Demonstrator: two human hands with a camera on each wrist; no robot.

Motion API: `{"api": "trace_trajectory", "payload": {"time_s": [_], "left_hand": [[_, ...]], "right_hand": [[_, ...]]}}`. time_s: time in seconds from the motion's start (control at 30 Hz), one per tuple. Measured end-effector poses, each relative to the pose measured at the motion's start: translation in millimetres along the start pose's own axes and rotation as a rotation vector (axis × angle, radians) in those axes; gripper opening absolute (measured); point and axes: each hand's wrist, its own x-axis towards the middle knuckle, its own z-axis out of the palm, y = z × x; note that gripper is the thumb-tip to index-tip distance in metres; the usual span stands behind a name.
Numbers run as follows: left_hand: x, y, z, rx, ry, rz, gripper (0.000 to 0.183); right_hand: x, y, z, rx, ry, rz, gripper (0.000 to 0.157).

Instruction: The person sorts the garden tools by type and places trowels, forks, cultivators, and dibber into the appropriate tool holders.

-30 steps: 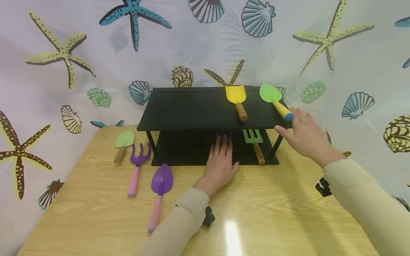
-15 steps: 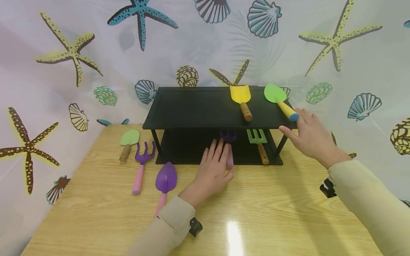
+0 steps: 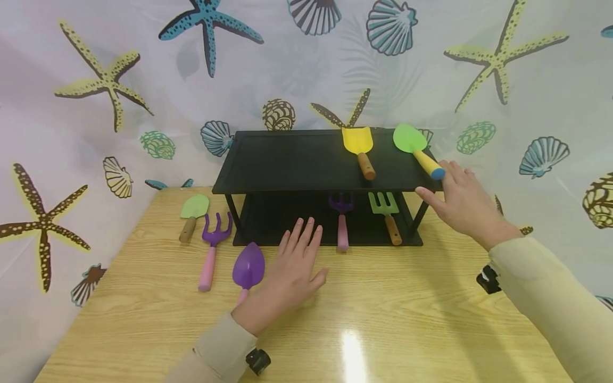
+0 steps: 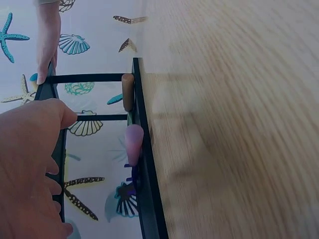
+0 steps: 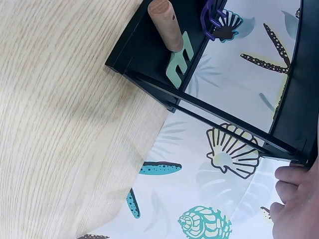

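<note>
My left hand is held with its fingers straight and spread, over the table in front of the two-tier black rack, holding nothing. Just right of its fingertips, on the lower tier, lies a purple hand fork with a pink handle, its end jutting slightly past the front edge. Beside that fork is a green hand fork with a wooden handle. My right hand holds the rack's upper right corner, thumb at the front edge and fingers at the side. On top lie a yellow shovel and a green trowel.
Left of the rack, on the wooden table, lie a small green trowel, another purple fork with a pink handle and a purple trowel, partly hidden by my left hand. A patterned cloth hangs behind the rack.
My left hand has withdrawn from the purple fork on the lower tier, moving left and toward me, uncovering its pink handle. My right hand stays at the rack's corner.
</note>
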Motion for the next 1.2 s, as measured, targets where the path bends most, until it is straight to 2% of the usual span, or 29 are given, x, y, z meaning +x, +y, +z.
{"api": "trace_trajectory", "payload": {"time_s": [0.13, 0.4, 0.83, 1.07, 1.2], "left_hand": [[-13.4, -10.0, -5.1, 0.002, 0.036, -0.021, 0.082], [-37.7, -26.2, -6.4, 0.012, 0.058, -0.054, 0.083], [-68.7, -46.3, -3.6, 0.071, 0.125, -0.047, 0.08], [-85.1, -52.8, 0.6, 0.106, 0.104, -0.048, 0.077], [-94.0, -56.4, 4.9, 0.114, 0.115, -0.054, 0.076]], "right_hand": [[1, -1, -0.3, 0.006, -0.007, 0.002, 0.095], [3, -2, 0.6, 0.002, -0.011, 0.004, 0.096], [2, -1, 2.3, -0.009, 0.011, -0.004, 0.095], [1, -1, 0.8, -0.014, 0.005, -0.004, 0.095], [1, -2, 0.3, -0.019, 0.0, -0.004, 0.095]]}}
